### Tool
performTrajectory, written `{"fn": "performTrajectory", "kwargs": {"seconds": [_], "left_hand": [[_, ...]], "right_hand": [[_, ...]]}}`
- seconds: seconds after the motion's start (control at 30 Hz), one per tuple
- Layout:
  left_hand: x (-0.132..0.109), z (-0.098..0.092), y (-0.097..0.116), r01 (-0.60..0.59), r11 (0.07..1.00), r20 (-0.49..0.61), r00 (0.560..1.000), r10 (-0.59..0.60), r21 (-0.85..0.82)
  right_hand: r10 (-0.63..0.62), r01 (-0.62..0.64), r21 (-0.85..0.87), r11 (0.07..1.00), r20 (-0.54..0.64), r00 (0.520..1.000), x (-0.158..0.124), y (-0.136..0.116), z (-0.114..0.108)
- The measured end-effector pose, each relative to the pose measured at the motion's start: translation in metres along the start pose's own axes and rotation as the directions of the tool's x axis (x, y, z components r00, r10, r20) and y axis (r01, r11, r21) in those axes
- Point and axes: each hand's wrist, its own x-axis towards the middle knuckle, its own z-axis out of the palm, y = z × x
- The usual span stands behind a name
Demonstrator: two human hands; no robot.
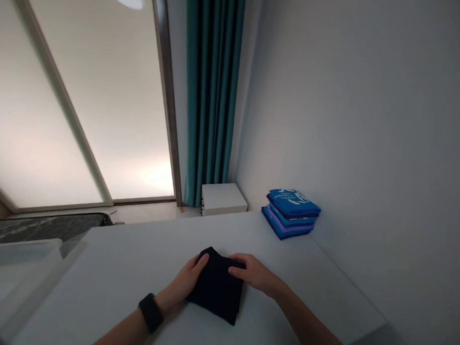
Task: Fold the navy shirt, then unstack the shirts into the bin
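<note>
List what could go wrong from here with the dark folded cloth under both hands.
1. The left hand and right hand touch only the far end of the dark cloth; sliding it may open its folds.
2. The blue stack by the wall sits unevenly; a bump might topple it.

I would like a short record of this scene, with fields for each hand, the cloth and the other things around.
Left hand: at the left edge of the dark folded cloth, thumb on top; grip unclear
Right hand: resting on the cloth's far right part
Watch: black, on the left wrist
Table: white; the cloth lies near its front
Stack of folded blue clothes: far right, beside the wall
Bin: translucent, far left
</note>
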Motion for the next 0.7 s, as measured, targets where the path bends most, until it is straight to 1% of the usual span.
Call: {"fn": "performTrajectory", "kwargs": {"seconds": [0.07, 0.1, 0.13, 0.2, 0.27, 0.3, 0.33, 0.47, 0.6, 0.7], "left_hand": [[0.011, 0.009, 0.002, -0.015, 0.998, 0.04, 0.999, 0.013, 0.057], [0.016, 0.013, 0.003, -0.022, 0.997, 0.065, 0.998, 0.017, 0.074], [0.021, 0.018, 0.005, -0.025, 0.996, 0.086, 0.996, 0.018, 0.081], [0.031, 0.029, 0.011, -0.039, 0.997, 0.109, 0.994, 0.031, 0.07], [0.04, 0.04, 0.02, -0.065, 0.996, 0.117, 0.991, 0.058, 0.053], [0.045, 0.046, 0.025, -0.079, 0.996, 0.121, 0.99, 0.073, 0.049], [0.049, 0.052, 0.031, -0.088, 0.995, 0.125, 0.989, 0.081, 0.053], [0.065, 0.072, 0.052, -0.094, 0.99, 0.196, 0.978, 0.072, 0.104], [0.08, 0.088, 0.074, -0.1, 0.982, 0.304, 0.952, 0.047, 0.163], [0.092, 0.096, 0.099, -0.147, 0.962, 0.369, 0.928, 0.055, 0.228]], "right_hand": [[0.009, -0.007, -0.049, 0.999, 0.041, 0.999, -0.006, 0.001, -0.012], [0.018, -0.015, -0.059, 0.998, 0.043, 0.999, -0.009, 0.0, -0.018], [0.029, -0.028, -0.06, 0.998, 0.016, 0.999, -0.012, -0.001, -0.024], [0.045, -0.051, -0.05, 0.997, -0.113, 0.993, -0.016, -0.004, -0.035], [0.072, -0.079, -0.016, 0.997, -0.264, 0.962, -0.019, -0.006, -0.046], [0.088, -0.089, 0.011, 0.996, -0.312, 0.946, -0.021, -0.007, -0.051], [0.097, -0.089, 0.041, 0.995, -0.332, 0.938, -0.022, -0.008, -0.056], [0.111, -0.077, 0.133, 0.988, -0.271, 0.956, -0.031, -0.01, -0.076], [0.17, -0.12, 0.177, 0.977, -0.301, 0.938, -0.039, -0.016, -0.094], [0.164, -0.101, 0.203, 0.974, -0.326, 0.931, -0.046, -0.029, -0.109]]}}
